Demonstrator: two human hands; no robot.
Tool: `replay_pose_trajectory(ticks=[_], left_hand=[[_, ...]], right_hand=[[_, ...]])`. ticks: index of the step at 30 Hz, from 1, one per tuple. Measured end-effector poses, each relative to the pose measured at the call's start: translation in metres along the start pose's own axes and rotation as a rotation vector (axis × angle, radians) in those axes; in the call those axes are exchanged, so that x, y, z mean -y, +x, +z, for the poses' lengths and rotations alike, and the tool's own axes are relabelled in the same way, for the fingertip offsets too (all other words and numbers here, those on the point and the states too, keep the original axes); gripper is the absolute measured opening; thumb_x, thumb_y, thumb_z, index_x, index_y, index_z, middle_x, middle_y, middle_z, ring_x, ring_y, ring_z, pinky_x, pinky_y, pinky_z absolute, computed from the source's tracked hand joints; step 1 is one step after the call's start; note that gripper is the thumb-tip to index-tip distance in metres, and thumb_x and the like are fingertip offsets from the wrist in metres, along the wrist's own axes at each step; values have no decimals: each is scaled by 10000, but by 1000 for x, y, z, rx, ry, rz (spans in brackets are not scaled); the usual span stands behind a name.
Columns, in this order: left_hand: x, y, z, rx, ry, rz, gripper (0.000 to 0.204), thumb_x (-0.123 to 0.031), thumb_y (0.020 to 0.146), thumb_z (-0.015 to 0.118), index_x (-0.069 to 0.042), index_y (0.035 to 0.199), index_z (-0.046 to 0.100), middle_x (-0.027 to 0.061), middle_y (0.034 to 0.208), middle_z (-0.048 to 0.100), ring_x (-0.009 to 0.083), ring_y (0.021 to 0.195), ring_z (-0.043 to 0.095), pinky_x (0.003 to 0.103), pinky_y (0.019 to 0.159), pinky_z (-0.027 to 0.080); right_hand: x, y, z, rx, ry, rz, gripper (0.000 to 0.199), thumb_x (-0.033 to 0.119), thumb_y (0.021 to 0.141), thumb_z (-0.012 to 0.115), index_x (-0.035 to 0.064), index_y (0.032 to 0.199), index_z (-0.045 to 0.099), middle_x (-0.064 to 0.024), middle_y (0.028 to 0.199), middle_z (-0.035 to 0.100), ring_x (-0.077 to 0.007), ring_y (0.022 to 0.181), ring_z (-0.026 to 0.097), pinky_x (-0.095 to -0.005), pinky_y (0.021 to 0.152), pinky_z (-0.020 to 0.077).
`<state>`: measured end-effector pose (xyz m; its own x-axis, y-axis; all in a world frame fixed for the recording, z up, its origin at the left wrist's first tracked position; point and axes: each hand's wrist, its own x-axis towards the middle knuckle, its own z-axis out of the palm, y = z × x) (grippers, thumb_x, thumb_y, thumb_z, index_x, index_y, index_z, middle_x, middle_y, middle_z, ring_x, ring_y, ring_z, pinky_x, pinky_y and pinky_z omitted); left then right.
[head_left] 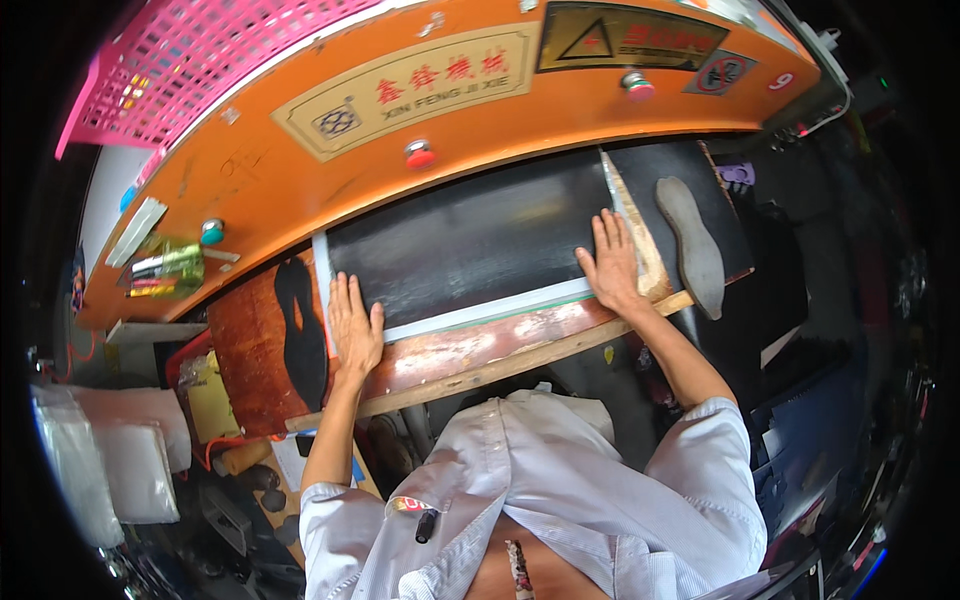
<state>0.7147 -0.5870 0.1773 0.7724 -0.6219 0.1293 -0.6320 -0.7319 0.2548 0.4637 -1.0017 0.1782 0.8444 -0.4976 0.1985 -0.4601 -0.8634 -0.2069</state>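
Note:
A wide black sheet (470, 235) with a pale border lies on the wooden bench under the orange machine. My left hand (355, 328) rests flat near its left front corner, fingers stretched out. At the right edge my right hand (612, 262) lies flat too, thumb apart from the fingers, beside a worn wooden strip. Neither hand grips anything. Left of my left hand is a black sole-shaped piece (300, 330) with a slit in it. A grey sole-shaped piece (690, 245) lies to the right of my right hand.
The orange machine (370, 195) spans the far side, with a red button (420, 154) and a green button (212, 232) on its front. A pink basket (190, 70) sits on top at left. Markers (165, 270) hang in a clear holder. Plastic bags (135, 460) hang at lower left.

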Motion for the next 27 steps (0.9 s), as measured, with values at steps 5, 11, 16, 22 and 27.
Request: replay_pose_trajectory(ticks=[5, 11, 16, 22, 27], left_hand=[[-5, -3, -10, -44, -81, 5, 666, -369, 1068, 521, 36, 1580, 392, 262, 1668, 342, 439, 1576, 251, 516, 1291, 181], [-49, -97, -4, -416, -361, -146, 347, -63, 954, 656, 33, 1287, 675, 216, 1236, 677, 384, 1143, 595, 479, 1053, 438], [-69, -154, 26, -338, -348, -257, 93, 16, 956, 659, -11, 1012, 728, 165, 882, 681, 350, 825, 620, 439, 778, 497], [-68, -149, 30, -345, -332, -351, 36, -54, 905, 699, -20, 912, 705, 145, 857, 656, 343, 843, 605, 442, 794, 476], [-78, -164, 19, -301, -339, -358, 52, -78, 908, 702, -27, 918, 708, 142, 865, 668, 344, 858, 616, 443, 804, 481]], right_hand=[[-22, -5, -30, 56, 264, 56, 726, 374, 961, 719, -50, 1498, 477, -249, 1628, 379, -443, 1533, 296, -531, 1266, 248], [-167, -51, -108, 208, -92, 345, 1143, 504, 631, 908, 47, 1566, 437, -276, 1675, 265, -512, 1512, 279, -581, 1231, 304], [-213, -75, -82, 91, 44, 118, 1029, 313, 672, 885, 45, 1563, 446, -268, 1654, 315, -462, 1492, 325, -527, 1231, 310], [-201, -67, -93, 66, 503, 276, 895, 248, 695, 866, 3, 1491, 539, -218, 1570, 414, -382, 1466, 411, -458, 1217, 329], [-106, -75, -109, -6, 661, 221, 848, 251, 675, 837, -11, 1441, 586, -177, 1471, 482, -338, 1400, 478, -448, 1191, 348]])
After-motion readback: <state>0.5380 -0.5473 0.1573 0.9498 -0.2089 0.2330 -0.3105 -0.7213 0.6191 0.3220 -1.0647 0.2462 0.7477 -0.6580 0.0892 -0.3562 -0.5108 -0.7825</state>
